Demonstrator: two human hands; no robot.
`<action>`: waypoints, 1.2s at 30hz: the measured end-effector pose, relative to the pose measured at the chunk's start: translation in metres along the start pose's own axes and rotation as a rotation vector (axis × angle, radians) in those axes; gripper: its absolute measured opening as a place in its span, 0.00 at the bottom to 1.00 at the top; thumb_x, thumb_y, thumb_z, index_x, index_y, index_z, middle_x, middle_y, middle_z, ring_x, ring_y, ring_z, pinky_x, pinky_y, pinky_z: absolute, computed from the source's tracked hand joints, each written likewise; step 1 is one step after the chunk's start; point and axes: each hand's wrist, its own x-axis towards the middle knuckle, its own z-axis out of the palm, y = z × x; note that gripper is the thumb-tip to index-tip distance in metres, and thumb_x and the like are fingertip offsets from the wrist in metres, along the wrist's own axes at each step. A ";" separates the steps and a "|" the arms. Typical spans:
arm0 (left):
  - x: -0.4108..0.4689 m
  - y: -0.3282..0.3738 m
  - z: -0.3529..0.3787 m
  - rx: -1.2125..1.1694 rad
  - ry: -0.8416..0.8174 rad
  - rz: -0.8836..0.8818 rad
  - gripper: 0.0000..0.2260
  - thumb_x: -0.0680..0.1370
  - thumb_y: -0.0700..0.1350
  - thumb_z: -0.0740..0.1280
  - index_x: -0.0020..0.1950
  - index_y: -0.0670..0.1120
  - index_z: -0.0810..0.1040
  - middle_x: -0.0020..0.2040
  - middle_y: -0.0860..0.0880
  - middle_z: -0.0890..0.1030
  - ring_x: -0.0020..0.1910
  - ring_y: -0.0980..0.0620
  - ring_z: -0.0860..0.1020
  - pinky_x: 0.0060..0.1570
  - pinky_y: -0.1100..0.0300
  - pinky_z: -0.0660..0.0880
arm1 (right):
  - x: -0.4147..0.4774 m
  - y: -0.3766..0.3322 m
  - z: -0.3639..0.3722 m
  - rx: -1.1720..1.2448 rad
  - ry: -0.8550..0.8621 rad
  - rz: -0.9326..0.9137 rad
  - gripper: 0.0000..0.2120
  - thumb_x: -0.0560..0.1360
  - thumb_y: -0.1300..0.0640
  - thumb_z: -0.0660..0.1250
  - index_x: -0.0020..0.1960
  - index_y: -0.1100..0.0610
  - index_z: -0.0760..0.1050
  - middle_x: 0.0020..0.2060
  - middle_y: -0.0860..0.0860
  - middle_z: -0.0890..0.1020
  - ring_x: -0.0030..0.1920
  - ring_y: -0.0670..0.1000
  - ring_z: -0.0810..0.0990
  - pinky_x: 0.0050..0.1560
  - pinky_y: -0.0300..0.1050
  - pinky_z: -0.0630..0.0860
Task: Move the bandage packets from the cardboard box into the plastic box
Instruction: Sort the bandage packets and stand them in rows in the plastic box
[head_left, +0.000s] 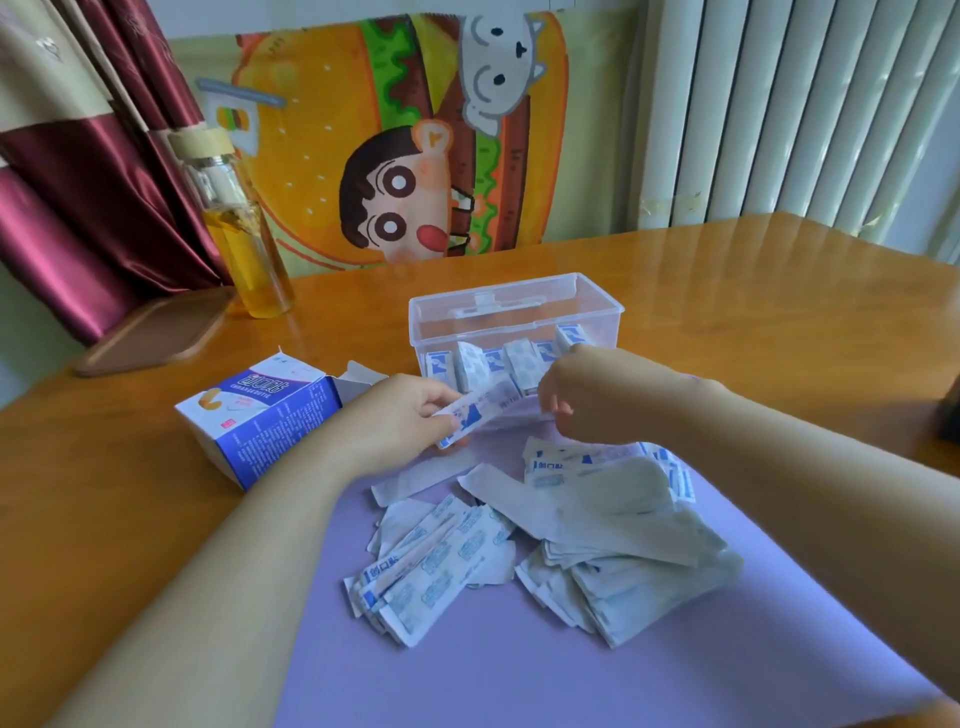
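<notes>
Purple mat (519, 675) covered the table (727, 291), with loose packets (597, 545) heaped all over it, right under both arms. Cardboard box (265, 415) lay tipped on its side at the left, open, and a bottle (239, 228) stood behind it. Plastic box (514, 317) sat just past the hands with some packets standing inside. Left hand (400, 415) had its fingers (441, 402) pinched on one packet (478, 410); right hand (576, 395) curled at the other end, grip unclear.

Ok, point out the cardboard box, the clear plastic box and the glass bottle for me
cardboard box (270, 415): head view, on its blue printed side.
plastic box (514, 306): head view, on its clear near wall below the rim.
glass bottle (244, 244): head view, on the body, where the yellow liquid begins.
</notes>
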 end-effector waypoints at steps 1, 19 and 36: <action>-0.003 0.000 -0.002 -0.027 0.001 -0.008 0.08 0.79 0.40 0.63 0.52 0.51 0.79 0.45 0.54 0.84 0.45 0.57 0.82 0.50 0.62 0.76 | 0.000 0.003 0.000 0.116 0.017 0.028 0.11 0.74 0.61 0.61 0.51 0.58 0.81 0.46 0.54 0.83 0.47 0.57 0.80 0.45 0.47 0.78; -0.026 -0.012 -0.036 0.157 0.079 -0.122 0.10 0.79 0.42 0.63 0.56 0.53 0.77 0.47 0.54 0.84 0.43 0.58 0.82 0.52 0.52 0.78 | 0.006 -0.046 -0.018 0.358 -0.089 -0.143 0.10 0.74 0.55 0.68 0.55 0.51 0.80 0.50 0.46 0.83 0.46 0.44 0.78 0.41 0.30 0.69; -0.028 -0.038 -0.041 -0.148 0.074 -0.166 0.10 0.79 0.38 0.61 0.57 0.48 0.77 0.50 0.49 0.83 0.44 0.55 0.82 0.42 0.62 0.80 | 0.040 -0.079 -0.022 0.270 -0.201 -0.140 0.07 0.71 0.57 0.71 0.49 0.54 0.80 0.45 0.47 0.75 0.45 0.47 0.74 0.39 0.35 0.67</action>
